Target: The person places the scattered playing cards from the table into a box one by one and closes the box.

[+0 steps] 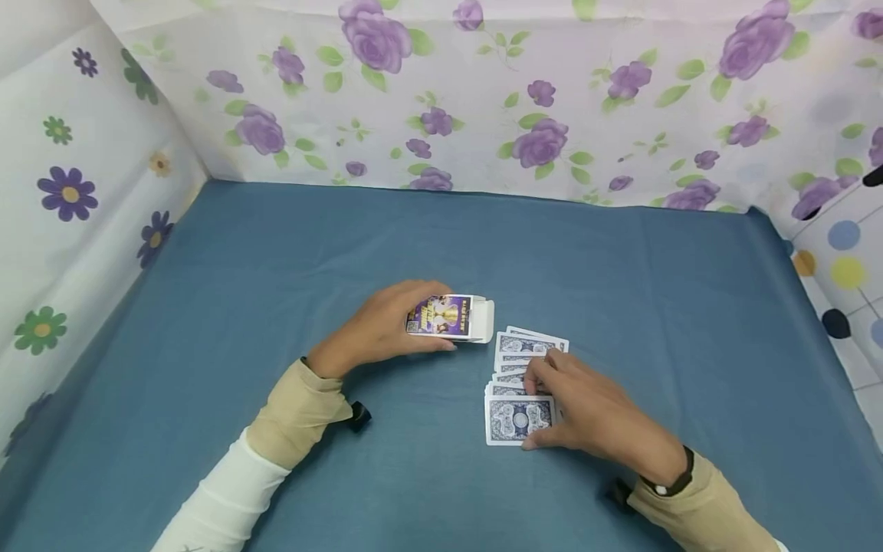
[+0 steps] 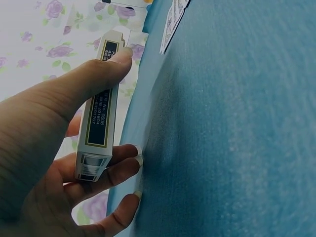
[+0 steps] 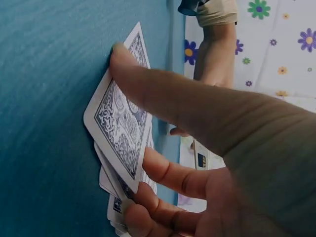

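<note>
Over the blue cloth-covered surface (image 1: 414, 475), before far rose-print sheeting (image 1: 441, 69), your left grip (image 1: 382, 326) clamps the card box (image 1: 444, 317); to its near right, your right grip (image 1: 589, 410), clamped on overlapping playing cards (image 1: 517, 420), partly hides them.

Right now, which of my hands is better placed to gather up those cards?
Probably your right hand: it's at the cards, curled over and touching them. Your left hand is apart from them and holds the box.
</note>
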A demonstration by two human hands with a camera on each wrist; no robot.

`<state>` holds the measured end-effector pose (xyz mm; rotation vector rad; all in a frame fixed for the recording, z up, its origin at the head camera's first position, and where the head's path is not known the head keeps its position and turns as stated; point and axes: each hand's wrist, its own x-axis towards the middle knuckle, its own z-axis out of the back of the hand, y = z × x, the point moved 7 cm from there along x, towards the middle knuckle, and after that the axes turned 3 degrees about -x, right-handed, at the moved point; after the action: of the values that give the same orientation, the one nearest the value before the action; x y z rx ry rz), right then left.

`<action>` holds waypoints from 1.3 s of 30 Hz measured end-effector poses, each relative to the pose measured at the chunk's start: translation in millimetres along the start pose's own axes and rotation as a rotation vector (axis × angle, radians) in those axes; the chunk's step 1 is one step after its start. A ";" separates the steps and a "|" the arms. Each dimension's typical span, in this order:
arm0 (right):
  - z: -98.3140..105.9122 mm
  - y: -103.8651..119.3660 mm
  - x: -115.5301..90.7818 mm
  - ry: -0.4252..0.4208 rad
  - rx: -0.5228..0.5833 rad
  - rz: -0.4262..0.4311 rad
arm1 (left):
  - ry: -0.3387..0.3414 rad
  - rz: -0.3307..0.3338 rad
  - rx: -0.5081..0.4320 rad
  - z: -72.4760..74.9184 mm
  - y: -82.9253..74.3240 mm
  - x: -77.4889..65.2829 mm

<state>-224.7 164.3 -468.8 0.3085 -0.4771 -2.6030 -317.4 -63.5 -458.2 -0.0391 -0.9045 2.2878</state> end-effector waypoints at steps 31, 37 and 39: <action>39.4 -42.5 11.0 -0.073 0.646 0.085 | -0.007 -0.007 0.001 3.7 -1.1 2.4; 62.2 -50.0 10.0 -0.192 0.629 -0.017 | -0.008 -0.021 -0.005 1.7 -2.4 2.7; 65.0 -45.4 17.7 -0.203 0.626 -0.042 | -0.015 -0.001 -0.010 4.8 1.2 -2.0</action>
<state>-277.8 211.3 -429.1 0.2525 -1.3703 -2.4698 -317.7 -68.2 -455.8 -0.0253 -0.9230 2.2856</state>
